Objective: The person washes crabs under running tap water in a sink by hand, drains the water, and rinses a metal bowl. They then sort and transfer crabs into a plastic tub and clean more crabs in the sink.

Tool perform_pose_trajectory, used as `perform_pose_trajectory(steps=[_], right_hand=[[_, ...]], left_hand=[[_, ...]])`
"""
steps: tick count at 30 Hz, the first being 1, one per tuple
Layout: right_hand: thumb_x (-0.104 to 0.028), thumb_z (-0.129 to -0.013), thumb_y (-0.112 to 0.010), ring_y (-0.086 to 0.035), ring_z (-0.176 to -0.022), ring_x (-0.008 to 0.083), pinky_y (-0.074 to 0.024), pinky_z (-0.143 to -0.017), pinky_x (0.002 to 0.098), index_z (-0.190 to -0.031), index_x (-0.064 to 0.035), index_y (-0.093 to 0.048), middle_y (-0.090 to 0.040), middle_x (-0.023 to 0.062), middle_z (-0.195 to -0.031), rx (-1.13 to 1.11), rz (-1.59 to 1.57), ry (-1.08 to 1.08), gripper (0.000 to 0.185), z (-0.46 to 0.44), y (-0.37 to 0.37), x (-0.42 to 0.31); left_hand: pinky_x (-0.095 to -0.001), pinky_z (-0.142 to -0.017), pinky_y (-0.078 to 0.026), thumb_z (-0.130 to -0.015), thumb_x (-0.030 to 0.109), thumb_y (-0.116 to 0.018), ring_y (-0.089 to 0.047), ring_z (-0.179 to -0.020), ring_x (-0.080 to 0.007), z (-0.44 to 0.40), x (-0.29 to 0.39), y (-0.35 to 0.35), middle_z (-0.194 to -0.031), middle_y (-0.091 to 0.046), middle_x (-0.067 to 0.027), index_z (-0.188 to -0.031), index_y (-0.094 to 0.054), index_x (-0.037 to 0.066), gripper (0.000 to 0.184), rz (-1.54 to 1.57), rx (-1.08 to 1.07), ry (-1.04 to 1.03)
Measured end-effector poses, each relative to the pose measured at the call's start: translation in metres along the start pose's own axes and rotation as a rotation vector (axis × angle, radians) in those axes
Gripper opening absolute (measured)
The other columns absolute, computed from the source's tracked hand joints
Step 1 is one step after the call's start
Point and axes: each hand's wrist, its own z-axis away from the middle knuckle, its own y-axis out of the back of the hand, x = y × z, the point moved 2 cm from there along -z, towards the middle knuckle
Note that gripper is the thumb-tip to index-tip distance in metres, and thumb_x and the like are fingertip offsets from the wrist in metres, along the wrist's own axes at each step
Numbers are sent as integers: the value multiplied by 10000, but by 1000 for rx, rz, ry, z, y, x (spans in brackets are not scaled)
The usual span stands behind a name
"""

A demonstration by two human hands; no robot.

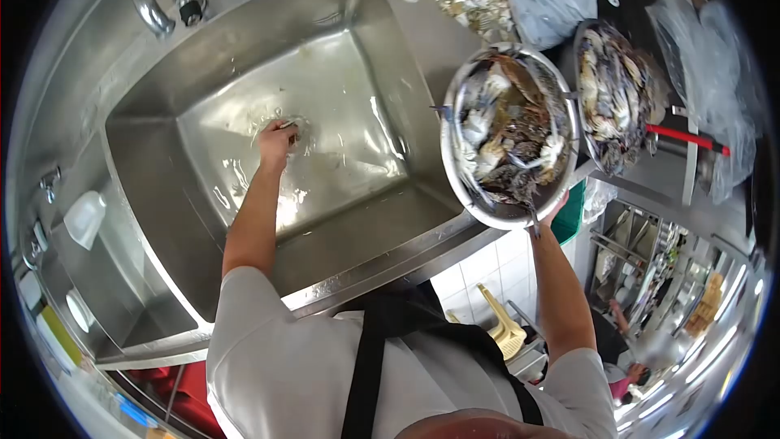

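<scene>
Crabs (490, 154) were contained in a metal bowl (449, 154), its near edge clamped in the grip of the right hand (556, 210), apparently so that it was kept steady beside the sink (325, 73). The left hand (278, 140) was lowered to the sink's floor, seemingly for the drain to be reached; whether its grip was closed on anything could not be told.

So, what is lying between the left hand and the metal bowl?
Between left hand and metal bowl, the head view shows no loose thing, only wet sink bottom and the sink's side wall.
</scene>
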Motion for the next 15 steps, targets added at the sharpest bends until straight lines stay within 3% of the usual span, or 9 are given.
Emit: perform_pose_trajectory(steps=[2,3,4,6,7,9,11,13,15], right_hand=[[-540,-839,-578,-407,-1324,274,-251,-1113,484,-1439,-116,-400,-477,68,-1414,-41,65,47,756,-4,4,8],[-495,-767,-704,-381,-1340,251,-186,-1129,458,-1430,-116,-399,-474,58,-1406,53,968,412,822,6,-5,-4],[-534,-648,-765,-356,-1350,266,-199,-1105,499,-1399,-108,-460,-490,70,-1380,77,961,415,916,1,-7,5],[-519,-660,-743,-355,-1350,290,-192,-1103,528,-1367,-104,-510,-487,94,-1381,56,1030,385,852,11,-16,-30],[-511,-665,-741,-355,-1349,294,-193,-1102,534,-1366,-103,-510,-486,99,-1381,41,1014,338,843,13,-18,-36],[-486,-674,-744,-361,-1346,291,-200,-1103,529,-1350,-105,-524,-502,96,-1360,74,958,306,807,8,-18,-32],[-491,-680,-745,-376,-1335,294,-210,-1102,525,-1345,-100,-525,-511,91,-1347,103,1079,400,802,7,-15,-22],[-494,-685,-742,-384,-1326,299,-218,-1100,525,-1343,-95,-524,-511,95,-1346,64,1002,382,799,10,-19,-46],[-498,-691,-740,-393,-1316,304,-226,-1098,525,-1341,-90,-523,-510,99,-1344,22,928,337,797,15,-16,-43]], left_hand=[[-275,-630,-466,-782,28,-703,-596,-702,-135,14,64,-27,-843,-660,-64,-1002,-656,11,226,42,-61,-49],[-254,-622,-454,-783,-26,-691,-581,-702,-111,31,104,-45,-848,-643,-39,-1031,-642,12,256,94,-106,-73],[-251,-629,-456,-786,-8,-706,-583,-720,-111,48,147,-69,-862,-642,-38,-1043,-639,9,267,115,-129,-122],[-240,-663,-457,-798,19,-720,-588,-777,-107,61,214,-120,-914,-646,-40,-1075,-635,0,290,110,-178,-270],[-260,-756,-490,-814,31,-714,-626,-862,-138,59,240,-146,-1000,-671,-74,-1174,-609,-8,378,76,-234,-333],[-300,-869,-500,-841,46,-687,-638,-979,-175,74,291,-193,-1106,-672,-117,-1278,-561,-4,457,7,-526,-530],[-313,-904,-495,-851,50,-673,-628,-1030,-183,71,311,-204,-1135,-666,-124,-1310,-537,-2,482,6,-598,-583],[-326,-940,-490,-860,54,-659,-617,-1080,-192,68,305,-195,-1165,-661,-130,-1343,-514,0,507,9,-661,-638],[-337,-934,-493,-872,60,-623,-607,-1101,-196,51,272,-142,-1178,-661,-110,-1291,-565,14,426,-101,-428,-613]])
